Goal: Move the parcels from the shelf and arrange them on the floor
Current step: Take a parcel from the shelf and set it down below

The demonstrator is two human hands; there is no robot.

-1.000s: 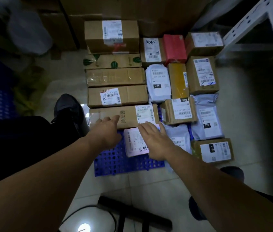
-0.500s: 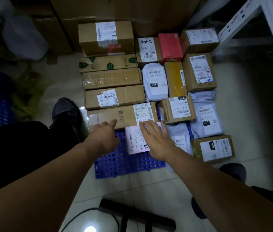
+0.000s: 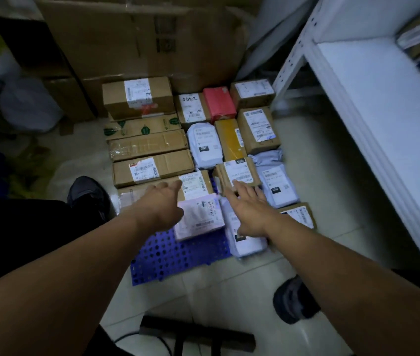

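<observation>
1. Where print can be read, the small carton (image 3: 239, 174) and the grey bag (image 3: 278, 176) beside it each carry a black tag (image 3: 240, 161) marked "010", seen upside down; a rear carton (image 3: 192, 107) bears handwriting resembling "0bh2".
2. Elsewhere the print is too blurred to read.
3. The parcels (image 3: 149, 145) lie in close rows on the floor (image 3: 319, 176), the nearest on a blue perforated mat (image 3: 175, 255); the white shelf (image 3: 370, 98) stands at right.
4. The left hand (image 3: 161, 204) holds nothing, fingers straight, over the long brown carton (image 3: 193, 185).
5. The right hand (image 3: 248, 211) holds nothing, fingers straight and slightly spread, tips at the small carton's near edge.
6. Half a second earlier the right hand lay on the pink-white parcel (image 3: 201, 217); now it is to the right of that parcel, over a white bag (image 3: 244, 245).
</observation>
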